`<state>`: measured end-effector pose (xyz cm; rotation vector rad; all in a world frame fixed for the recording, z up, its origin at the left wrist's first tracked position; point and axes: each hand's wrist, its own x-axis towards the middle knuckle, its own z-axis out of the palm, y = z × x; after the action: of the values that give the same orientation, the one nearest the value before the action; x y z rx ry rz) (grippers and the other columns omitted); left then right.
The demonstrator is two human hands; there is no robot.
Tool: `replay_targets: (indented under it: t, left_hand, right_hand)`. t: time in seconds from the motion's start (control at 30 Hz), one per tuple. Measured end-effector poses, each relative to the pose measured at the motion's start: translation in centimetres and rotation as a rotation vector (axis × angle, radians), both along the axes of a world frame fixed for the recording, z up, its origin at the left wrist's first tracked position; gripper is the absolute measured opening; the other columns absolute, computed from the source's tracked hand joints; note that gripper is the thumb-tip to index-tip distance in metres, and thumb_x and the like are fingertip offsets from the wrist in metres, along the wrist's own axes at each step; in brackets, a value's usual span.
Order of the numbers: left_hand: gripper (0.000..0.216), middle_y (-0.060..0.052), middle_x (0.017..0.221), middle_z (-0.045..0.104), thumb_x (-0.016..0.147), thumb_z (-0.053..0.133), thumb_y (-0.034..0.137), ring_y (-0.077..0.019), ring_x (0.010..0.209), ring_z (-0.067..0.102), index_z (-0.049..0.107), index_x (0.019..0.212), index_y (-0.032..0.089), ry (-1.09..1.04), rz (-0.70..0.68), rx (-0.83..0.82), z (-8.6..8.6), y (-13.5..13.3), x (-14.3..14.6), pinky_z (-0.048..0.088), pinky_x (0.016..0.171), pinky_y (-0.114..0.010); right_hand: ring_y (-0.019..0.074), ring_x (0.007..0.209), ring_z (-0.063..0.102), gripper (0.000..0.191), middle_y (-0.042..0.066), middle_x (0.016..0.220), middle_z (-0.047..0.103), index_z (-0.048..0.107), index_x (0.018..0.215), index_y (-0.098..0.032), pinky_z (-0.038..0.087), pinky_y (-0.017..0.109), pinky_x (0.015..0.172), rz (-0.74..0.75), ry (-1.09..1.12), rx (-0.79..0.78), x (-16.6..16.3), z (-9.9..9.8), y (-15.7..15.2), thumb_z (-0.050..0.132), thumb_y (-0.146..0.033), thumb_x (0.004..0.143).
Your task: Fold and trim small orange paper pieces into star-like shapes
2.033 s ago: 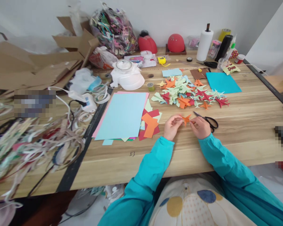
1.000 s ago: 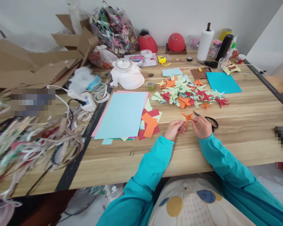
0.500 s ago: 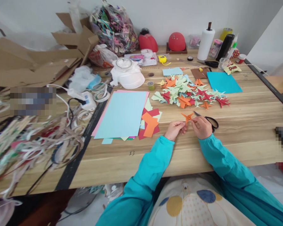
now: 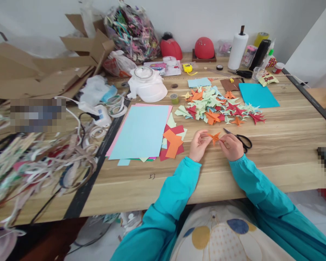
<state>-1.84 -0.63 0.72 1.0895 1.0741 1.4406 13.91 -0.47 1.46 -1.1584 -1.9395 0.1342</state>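
A small orange folded paper plane, with pointed tips, is held just above the table between my two hands. The fingertips of my left hand close on its left tip. At the opposite end, my right hand pinches the paper between thumb and forefinger. Black-handled scissors lie beside and partly under my right hand, with the blade tip showing behind the fingers. Beyond my hands is a pile of folded paper planes in green, orange, red and blue.
Left of my hands lie orange paper strips over red pieces, next to a stack of light blue sheets. A turquoise sheet is at the back right. Tangled straps and a cardboard box crowd the left side.
My left hand has shifted up and slightly left, its fingers moving from below the orange paper plane to its left tip. The right hand keeps its pinch and has barely moved.
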Motion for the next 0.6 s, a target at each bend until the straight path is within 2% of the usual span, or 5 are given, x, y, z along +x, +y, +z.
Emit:
replay_targets:
  t: [0.1, 0.27, 0.47, 0.6]
  left_hand:
    - [0.026, -0.008, 0.114, 0.051, 0.069, 0.067, 0.03, -0.0179, 0.101, 0.053, 0.061, 0.093, 0.02, 0.109, -0.014, 0.085, 0.1, -0.1, -0.2, 0.049, 0.076, -0.026]
    - [0.01, -0.01, 0.111, 0.051, 0.07, 0.065, 0.027, -0.0196, 0.101, 0.053, 0.068, 0.076, 0.018, 0.259, -0.053, 0.155, 0.2, 0.0, -0.4, 0.048, 0.082, -0.032]
    - [0.009, -0.01, 0.101, 0.058, 0.069, 0.066, 0.024, -0.02, 0.096, 0.056, 0.07, 0.075, 0.019, 0.267, -0.077, 0.121, -0.2, 0.2, -0.3, 0.048, 0.081, -0.033]
    - [0.014, -0.009, 0.096, 0.062, 0.071, 0.065, 0.025, -0.0192, 0.093, 0.058, 0.07, 0.083, 0.02, 0.256, -0.135, 0.108, -0.9, 0.3, -0.3, 0.048, 0.081, -0.033]
  right_hand:
    - [0.0164, 0.076, 0.061, 0.01, 0.005, 0.082, 0.063, 0.063, 0.079, -0.021, 0.052, 0.028, 0.071, 0.034, -0.011, -0.009, 0.0, 0.0, 0.1, 0.053, -0.022, 0.079]
    - [0.017, 0.08, 0.06, 0.012, 0.007, 0.086, 0.063, 0.064, 0.082, -0.021, 0.052, 0.029, 0.073, 0.085, -0.045, -0.01, 0.1, -0.2, 0.2, 0.052, -0.022, 0.081]
    - [0.0173, 0.083, 0.06, 0.014, 0.007, 0.089, 0.062, 0.065, 0.082, -0.021, 0.052, 0.029, 0.073, 0.098, -0.081, -0.001, 0.1, -0.1, 0.2, 0.05, -0.022, 0.082]
    - [0.0176, 0.084, 0.06, 0.015, 0.008, 0.09, 0.062, 0.065, 0.082, -0.02, 0.052, 0.029, 0.074, 0.096, -0.098, 0.02, 0.2, 0.1, 0.2, 0.05, -0.02, 0.082]
